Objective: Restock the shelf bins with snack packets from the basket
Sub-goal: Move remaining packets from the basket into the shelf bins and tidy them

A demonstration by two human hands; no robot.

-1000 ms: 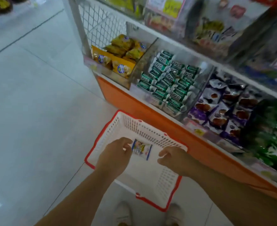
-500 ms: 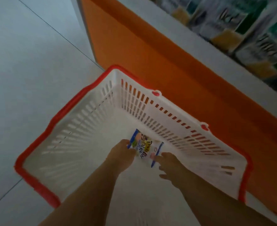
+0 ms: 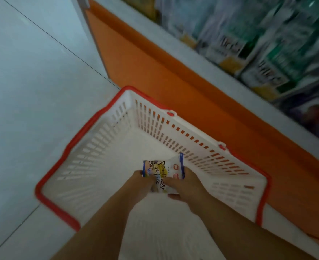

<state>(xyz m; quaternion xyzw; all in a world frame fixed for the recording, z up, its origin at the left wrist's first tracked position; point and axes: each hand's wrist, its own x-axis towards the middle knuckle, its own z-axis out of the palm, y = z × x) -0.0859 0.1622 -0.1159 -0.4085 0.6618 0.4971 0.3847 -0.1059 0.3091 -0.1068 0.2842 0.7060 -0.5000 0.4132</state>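
A white plastic basket with a red rim (image 3: 96, 136) stands on the floor against the shelf's orange base. Both my hands reach down into it. Between them is a small white snack packet (image 3: 166, 169) with blue edges and printed writing. My left hand (image 3: 141, 184) pinches its left side and my right hand (image 3: 185, 186) grips its right side. The packet's lower part is hidden behind my fingers. No other packets show on the basket floor. The shelf bins (image 3: 263, 53) with green and white packets sit blurred at the top right.
The orange shelf base (image 3: 173, 81) runs diagonally just behind the basket, topped by a grey ledge (image 3: 220, 72). Pale tiled floor (image 3: 33, 91) spreads out to the left of the basket.
My view dropped from the shelf bins down into the basket. Both hands came together on the packet, which now sits gripped from both sides instead of lying between them.
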